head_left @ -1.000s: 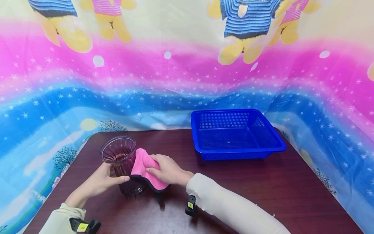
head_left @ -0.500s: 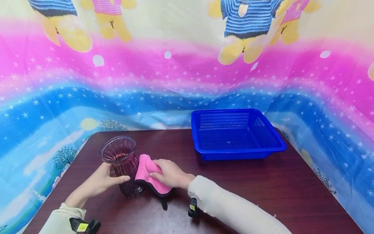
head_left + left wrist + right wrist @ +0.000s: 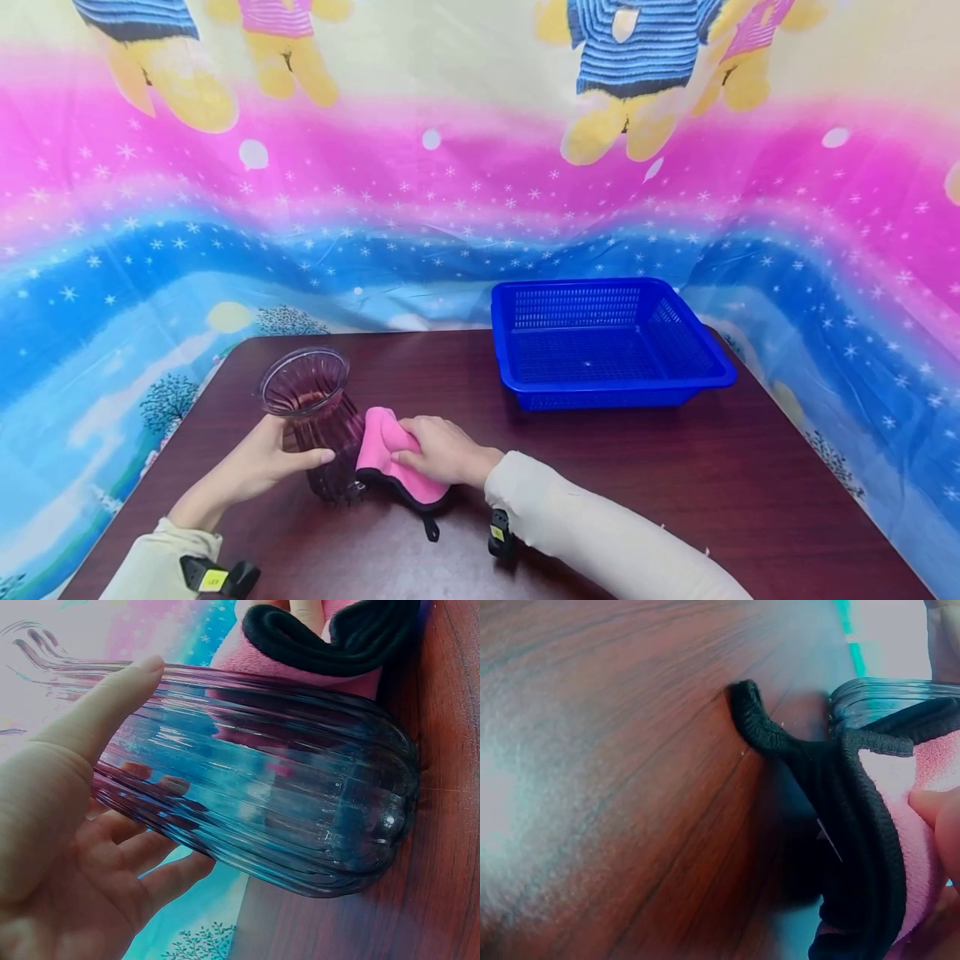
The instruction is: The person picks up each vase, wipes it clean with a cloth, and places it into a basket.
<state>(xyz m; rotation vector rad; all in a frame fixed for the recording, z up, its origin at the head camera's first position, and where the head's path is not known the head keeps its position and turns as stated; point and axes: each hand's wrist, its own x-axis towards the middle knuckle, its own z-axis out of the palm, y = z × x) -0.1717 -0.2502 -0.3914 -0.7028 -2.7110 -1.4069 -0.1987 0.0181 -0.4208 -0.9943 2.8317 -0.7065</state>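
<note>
A purple ribbed glass vase [image 3: 330,433] with a flared rim stands at the left of the table. My left hand [image 3: 255,462] grips it round the middle, thumb on the near side; through the clear glass in the left wrist view, fingertips show behind the vase [image 3: 262,780]. My right hand [image 3: 442,450] holds a bunched pink cloth [image 3: 390,454] with black edging against the vase's right side, low down. A black hanging loop [image 3: 754,720] sticks out from the cloth's edge in the right wrist view. Part of the right hand's fingers is hidden by the cloth.
A blue plastic basket [image 3: 607,387] with perforated walls stands at the back right of the dark wooden table [image 3: 637,500]. Behind the table hangs a colourful printed curtain [image 3: 450,192]. Each sleeve carries a black wrist camera.
My right hand and the pink cloth have moved down and to the right along the vase's side. The left hand and the vase have stayed nearly still.
</note>
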